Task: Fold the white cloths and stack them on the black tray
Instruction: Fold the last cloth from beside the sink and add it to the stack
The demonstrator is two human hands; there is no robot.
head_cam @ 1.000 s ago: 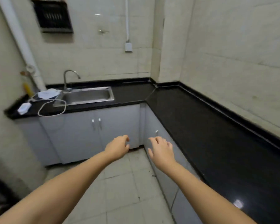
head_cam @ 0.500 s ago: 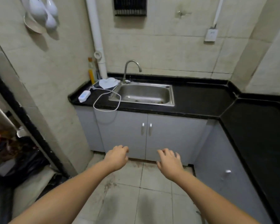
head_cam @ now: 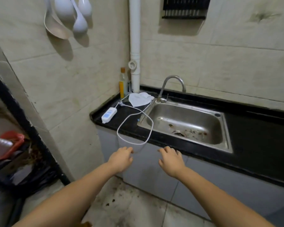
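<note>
Head view, from the left: a dark rack [head_cam: 15,145] with a red item stands by the tiled wall, and white ladles [head_cam: 72,15] hang high above. On the black counter [head_cam: 252,128] a white switch box [head_cam: 108,115] lies near the left end, its cord [head_cam: 134,128] looping over the counter's front edge. Behind it, beside the faucet [head_cam: 172,86] and a yellow bottle [head_cam: 121,86], lies a crumpled white cloth [head_cam: 140,99], well beyond both hands and apart from them. The left hand [head_cam: 120,158] hangs in front of the cabinet below the cord loop, fingers loosely curled and holding nothing; whether a fingertip touches the cord cannot be told. The right hand [head_cam: 170,158] hovers just beside it, fingers relaxed and slightly spread, empty, just below the counter's front edge. Right of the cloth the steel sink [head_cam: 223,128] sits in the counter, and bare black counter runs on to the right. No black tray shows here.
</note>
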